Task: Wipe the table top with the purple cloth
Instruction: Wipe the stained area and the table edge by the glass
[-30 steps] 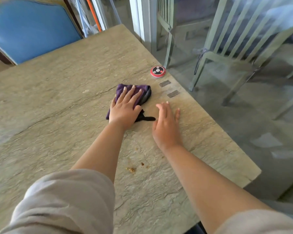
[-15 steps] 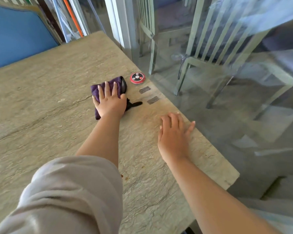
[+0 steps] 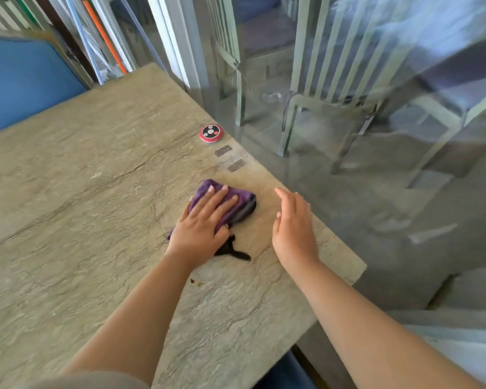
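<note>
From my feed I see the left hand [image 3: 201, 230] pressed flat on the folded purple cloth [image 3: 237, 202], fingers [image 3: 227, 204] spread across its top, palm down on the stone-patterned desk [image 3: 96, 220]. The cloth sits near the desk's right edge, and a black strip [image 3: 232, 251] trails out from under the palm toward me. The right hand [image 3: 293, 228] is open with fingers together, holding nothing, just beside the cloth and apart from it; I cannot tell whether it touches the surface or floats a little above. Farther along the same edge lies a round red call button [image 3: 211, 132] with a black face, and between it and the cloth are two small grey rectangular patches [image 3: 229, 158] set in the desk top. A few small brown crumbs [image 3: 192, 281] lie by my left forearm (close to the wrist). A blue chair back [image 3: 23, 82] stands at the far left, and pale slatted chairs [image 3: 334, 66] show behind the glass on the right
</note>
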The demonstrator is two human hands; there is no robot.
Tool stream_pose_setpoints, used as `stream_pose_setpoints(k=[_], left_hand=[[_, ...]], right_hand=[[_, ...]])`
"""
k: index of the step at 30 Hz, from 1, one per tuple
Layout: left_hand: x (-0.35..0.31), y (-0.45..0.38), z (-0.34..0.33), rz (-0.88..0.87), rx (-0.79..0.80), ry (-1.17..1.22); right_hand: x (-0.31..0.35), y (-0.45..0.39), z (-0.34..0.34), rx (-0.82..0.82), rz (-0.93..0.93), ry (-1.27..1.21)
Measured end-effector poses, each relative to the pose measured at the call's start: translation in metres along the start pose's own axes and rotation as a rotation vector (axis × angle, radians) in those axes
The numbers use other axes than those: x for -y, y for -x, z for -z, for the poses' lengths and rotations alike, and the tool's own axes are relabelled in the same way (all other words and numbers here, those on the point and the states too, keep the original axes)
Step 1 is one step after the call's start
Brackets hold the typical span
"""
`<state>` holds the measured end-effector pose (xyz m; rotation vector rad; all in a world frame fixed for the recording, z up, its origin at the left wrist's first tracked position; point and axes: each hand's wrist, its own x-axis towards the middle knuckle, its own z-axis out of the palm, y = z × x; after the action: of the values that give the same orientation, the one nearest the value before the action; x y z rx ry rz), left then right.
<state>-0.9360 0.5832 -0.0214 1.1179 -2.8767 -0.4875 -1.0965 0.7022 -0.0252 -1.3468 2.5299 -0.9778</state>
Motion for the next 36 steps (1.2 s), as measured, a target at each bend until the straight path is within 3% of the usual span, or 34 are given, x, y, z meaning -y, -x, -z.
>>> stream_pose_setpoints(k=[3, 6, 8, 11, 14, 16, 18, 23, 25, 31, 36], left_hand=[[-0.017, -0.046, -0.003, 0.218, -0.03, -0.037], [-0.052, -0.071, -0.011, 0.317, -0.028, -0.016], [-0.072, -0.065, -0.015, 0.225, -0.017, -0.022], [-0.089, -0.026, -0.024, -0.046, 0.01, -0.058], [-0.089, 0.024, -0.032, -0.29, 0.08, -0.091], [-0.075, 0.038, -0.03, -0.339, 0.109, -0.106], [-0.063, 0.029, -0.023, -0.257, 0.066, -0.099], [-0.095, -0.03, -0.029, 0.158, -0.019, -0.08], [-0.12, -0.035, -0.034, 0.193, -0.014, -0.063], [-0.147, 0.022, -0.049, -0.131, 0.026, -0.104], [-0.141, 0.072, -0.05, -0.246, 0.129, -0.101]], right_hand=[[-0.022, 0.025, 0.016, -0.033, -0.103, 0.142], [-0.033, 0.036, 0.026, -0.051, -0.194, -0.051], [-0.035, 0.034, 0.027, -0.078, -0.218, -0.149], [-0.038, 0.031, 0.021, -0.113, -0.194, -0.157], [-0.041, 0.03, 0.026, -0.04, -0.275, -0.254], [-0.042, 0.031, 0.036, -0.008, -0.271, -0.306], [-0.046, 0.037, 0.046, -0.014, -0.257, -0.267], [-0.055, 0.064, 0.064, 0.046, -0.35, -0.181], [-0.056, 0.066, 0.07, 0.091, -0.351, -0.216], [-0.062, 0.064, 0.078, 0.132, -0.34, -0.276], [-0.046, 0.091, 0.077, 0.083, -0.262, -0.151]])
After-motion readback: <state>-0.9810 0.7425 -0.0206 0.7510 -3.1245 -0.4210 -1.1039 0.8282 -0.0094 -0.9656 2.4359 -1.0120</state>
